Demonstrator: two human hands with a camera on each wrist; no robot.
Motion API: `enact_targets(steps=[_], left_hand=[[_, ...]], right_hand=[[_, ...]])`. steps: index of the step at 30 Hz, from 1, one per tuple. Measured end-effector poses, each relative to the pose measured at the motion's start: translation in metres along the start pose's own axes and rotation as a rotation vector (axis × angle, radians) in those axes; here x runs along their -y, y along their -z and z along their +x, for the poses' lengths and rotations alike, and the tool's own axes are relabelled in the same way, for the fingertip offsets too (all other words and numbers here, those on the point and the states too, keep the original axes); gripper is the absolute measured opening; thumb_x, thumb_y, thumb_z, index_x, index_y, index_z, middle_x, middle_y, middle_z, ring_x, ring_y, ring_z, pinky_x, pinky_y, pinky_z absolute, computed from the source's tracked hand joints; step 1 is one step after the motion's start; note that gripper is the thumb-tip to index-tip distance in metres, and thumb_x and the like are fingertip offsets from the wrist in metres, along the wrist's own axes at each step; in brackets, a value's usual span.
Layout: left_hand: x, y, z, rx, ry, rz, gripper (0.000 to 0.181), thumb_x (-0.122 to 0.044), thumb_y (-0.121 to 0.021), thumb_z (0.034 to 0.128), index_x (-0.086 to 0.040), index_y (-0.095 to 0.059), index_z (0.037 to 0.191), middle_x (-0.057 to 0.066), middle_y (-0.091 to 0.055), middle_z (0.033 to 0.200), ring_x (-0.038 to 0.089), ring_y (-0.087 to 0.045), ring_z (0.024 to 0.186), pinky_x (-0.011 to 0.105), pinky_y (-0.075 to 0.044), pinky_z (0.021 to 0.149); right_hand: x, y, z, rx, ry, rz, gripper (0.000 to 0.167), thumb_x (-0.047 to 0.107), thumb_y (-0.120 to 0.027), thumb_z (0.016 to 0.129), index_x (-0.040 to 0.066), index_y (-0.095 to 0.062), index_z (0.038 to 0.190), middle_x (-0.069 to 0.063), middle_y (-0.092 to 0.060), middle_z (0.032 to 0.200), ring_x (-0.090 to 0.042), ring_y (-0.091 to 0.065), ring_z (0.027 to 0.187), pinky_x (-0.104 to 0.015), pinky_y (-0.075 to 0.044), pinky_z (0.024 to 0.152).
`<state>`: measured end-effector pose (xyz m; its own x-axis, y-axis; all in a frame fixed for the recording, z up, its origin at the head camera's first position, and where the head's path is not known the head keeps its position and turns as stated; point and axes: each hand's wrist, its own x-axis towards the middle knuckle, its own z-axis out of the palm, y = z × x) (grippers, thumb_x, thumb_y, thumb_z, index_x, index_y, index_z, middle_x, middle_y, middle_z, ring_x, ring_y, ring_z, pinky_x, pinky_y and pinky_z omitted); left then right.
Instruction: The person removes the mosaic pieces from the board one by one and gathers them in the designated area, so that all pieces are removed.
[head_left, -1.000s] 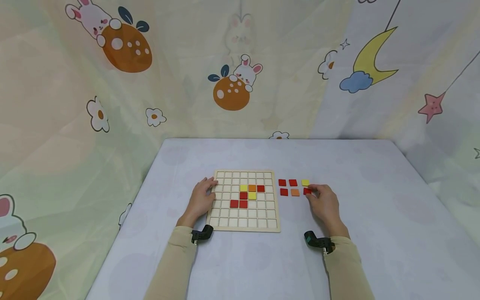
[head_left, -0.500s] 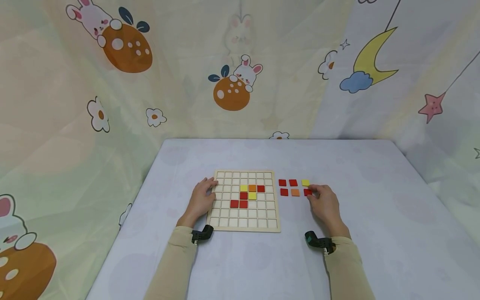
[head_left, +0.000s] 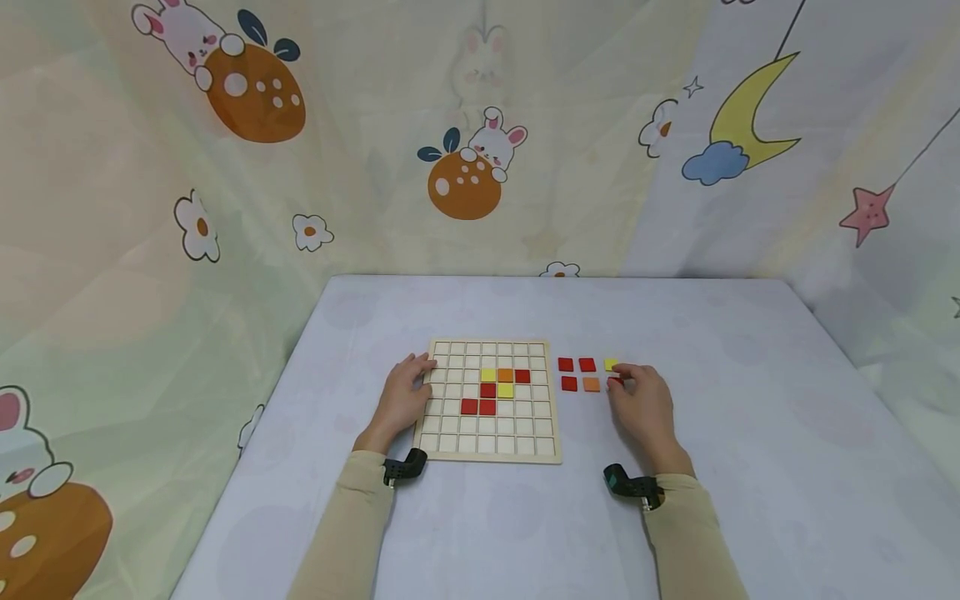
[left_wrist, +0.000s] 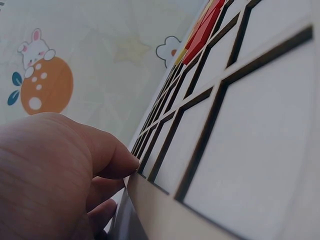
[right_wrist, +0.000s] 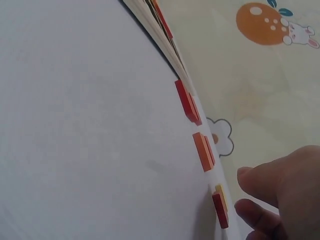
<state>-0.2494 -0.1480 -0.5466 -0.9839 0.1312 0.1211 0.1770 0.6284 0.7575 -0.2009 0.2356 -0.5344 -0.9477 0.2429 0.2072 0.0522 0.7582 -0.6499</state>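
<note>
A square wooden grid board point(head_left: 487, 457) lies on the table with several red, yellow and orange tiles in its cells. My left hand point(head_left: 402, 396) rests at its left edge, fingertips touching the rim point(left_wrist: 150, 200). To the board's right are two short rows of loose tiles. The near row's right-hand red tile point(right_wrist: 220, 210) is partly covered in the head view by my right hand point(head_left: 645, 408). Thumb and finger of that hand stand apart beside this tile, nothing visible between them. A yellow tile point(head_left: 610, 364) lies just behind.
Other loose tiles are three red ones, such as the near-left red tile point(head_left: 569, 384), and one orange tile point(head_left: 592, 384). The table point(head_left: 510, 533) has a pale cloth, and a patterned curtain point(head_left: 360, 100) hangs behind it.
My right hand has shifted slightly left and covers more of the near red tile. My left hand and the tiles on the board show no visible movement.
</note>
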Motion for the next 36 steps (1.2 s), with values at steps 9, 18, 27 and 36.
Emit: enact_targets(steps=[9,18,27,36], left_hand=[[0.002,-0.002,0.001,0.007,0.023,0.012,0.042,-0.004,-0.052,0.092,-0.006,-0.06,0.133,0.008,-0.044,0.151,0.027,-0.023,0.147,0.04,-0.012,0.124],[0.001,-0.002,0.001,-0.014,0.011,-0.002,0.039,-0.002,-0.053,0.0907,-0.004,-0.062,0.129,0.01,-0.048,0.148,0.027,-0.027,0.146,0.038,-0.012,0.124],[0.0,-0.001,0.001,-0.012,0.007,-0.008,0.04,-0.002,-0.053,0.0902,-0.004,-0.062,0.129,0.01,-0.047,0.148,0.027,-0.026,0.146,0.039,-0.012,0.124],[-0.002,0.0,0.001,0.011,0.041,0.005,0.041,-0.004,-0.053,0.091,-0.006,-0.06,0.132,0.008,-0.044,0.15,0.026,-0.024,0.147,0.04,-0.013,0.124]], right_hand=[[0.015,-0.012,-0.004,0.009,-0.001,0.025,0.027,0.015,-0.061,0.093,0.004,-0.067,0.117,-0.015,-0.061,0.107,-0.03,-0.053,0.095,-0.043,-0.051,0.081],[0.033,-0.025,-0.01,0.026,0.048,0.033,0.022,0.014,-0.065,0.091,0.005,-0.07,0.111,-0.012,-0.064,0.104,-0.028,-0.055,0.094,-0.043,-0.051,0.082],[0.049,-0.039,-0.019,0.056,0.1,0.036,0.021,0.015,-0.068,0.09,0.008,-0.071,0.11,-0.005,-0.062,0.1,-0.023,-0.054,0.093,-0.038,-0.054,0.078],[0.065,-0.048,-0.023,0.102,0.176,0.071,0.02,0.015,-0.068,0.09,0.01,-0.072,0.109,-0.004,-0.063,0.102,-0.022,-0.056,0.097,-0.038,-0.053,0.082]])
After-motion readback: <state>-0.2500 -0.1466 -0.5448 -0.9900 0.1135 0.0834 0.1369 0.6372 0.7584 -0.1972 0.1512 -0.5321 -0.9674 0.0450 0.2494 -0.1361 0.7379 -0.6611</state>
